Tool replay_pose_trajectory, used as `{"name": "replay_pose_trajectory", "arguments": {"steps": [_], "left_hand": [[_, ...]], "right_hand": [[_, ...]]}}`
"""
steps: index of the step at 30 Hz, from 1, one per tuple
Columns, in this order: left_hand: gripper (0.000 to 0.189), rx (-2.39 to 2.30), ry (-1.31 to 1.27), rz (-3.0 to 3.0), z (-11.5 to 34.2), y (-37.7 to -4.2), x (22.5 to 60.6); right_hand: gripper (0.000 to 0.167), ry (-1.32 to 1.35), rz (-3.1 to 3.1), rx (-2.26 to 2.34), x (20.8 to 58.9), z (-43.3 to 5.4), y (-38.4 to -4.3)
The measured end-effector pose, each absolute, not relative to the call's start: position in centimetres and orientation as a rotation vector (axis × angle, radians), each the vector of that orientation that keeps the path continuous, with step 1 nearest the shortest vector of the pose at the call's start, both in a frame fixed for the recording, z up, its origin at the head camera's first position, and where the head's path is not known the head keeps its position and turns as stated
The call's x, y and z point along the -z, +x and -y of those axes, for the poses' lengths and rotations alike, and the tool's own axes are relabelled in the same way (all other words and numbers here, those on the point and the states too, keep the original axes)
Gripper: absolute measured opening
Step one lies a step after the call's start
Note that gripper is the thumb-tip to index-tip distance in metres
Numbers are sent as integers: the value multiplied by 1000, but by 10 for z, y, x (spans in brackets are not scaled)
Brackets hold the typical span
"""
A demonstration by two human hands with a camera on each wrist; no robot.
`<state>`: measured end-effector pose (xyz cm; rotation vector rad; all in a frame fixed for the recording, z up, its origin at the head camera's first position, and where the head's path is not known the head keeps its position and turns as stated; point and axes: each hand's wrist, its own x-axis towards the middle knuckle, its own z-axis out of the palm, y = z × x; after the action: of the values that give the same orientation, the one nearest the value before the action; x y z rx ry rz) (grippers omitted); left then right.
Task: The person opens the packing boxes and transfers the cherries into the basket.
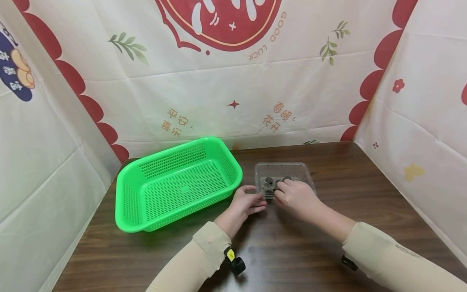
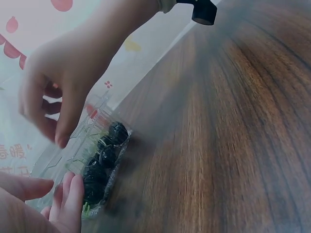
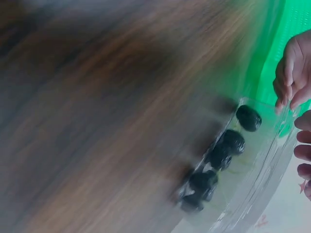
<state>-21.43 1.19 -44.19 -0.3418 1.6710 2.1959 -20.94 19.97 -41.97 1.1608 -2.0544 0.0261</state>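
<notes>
A clear plastic container (image 1: pixel 281 164) with several dark, round, glossy fruits (image 1: pixel 268 181) sits on the table, right of centre. Bits of green stem show among the fruits (image 2: pixel 108 156) in the left wrist view. My left hand (image 1: pixel 240 206) holds the container's near left corner, thumb on one side and fingers on the other. Over the container's right part, my right hand (image 1: pixel 300 199) reaches in with bent fingers. In the left wrist view that right hand (image 2: pixel 63 77) shows above the fruits, with nothing visible between thumb and fingers.
A green slotted plastic basket (image 1: pixel 184 188) stands left of the container, with nothing in it. The brown wood-grain table (image 1: pixel 292 259) is walled by printed white cloth (image 1: pixel 233 89) behind and at both sides. Each wrist carries a small black camera (image 1: pixel 237 265).
</notes>
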Motion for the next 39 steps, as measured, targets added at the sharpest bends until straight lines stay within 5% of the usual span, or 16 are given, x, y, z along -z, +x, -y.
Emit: {"name": "replay_pose_trajectory", "arguments": {"steps": [3, 16, 39], "left_hand": [[40, -2199, -335, -1672, -12, -214, 442], [40, -2232, -363, -1677, -11, -215, 440], [41, -2203, -376, -1747, -10, -217, 441]], "right_hand": [[48, 1144, 2064, -36, 420, -209, -208], [55, 1084, 2039, -26, 425, -243, -204], [53, 1009, 2102, -73, 432, -274, -197]]}}
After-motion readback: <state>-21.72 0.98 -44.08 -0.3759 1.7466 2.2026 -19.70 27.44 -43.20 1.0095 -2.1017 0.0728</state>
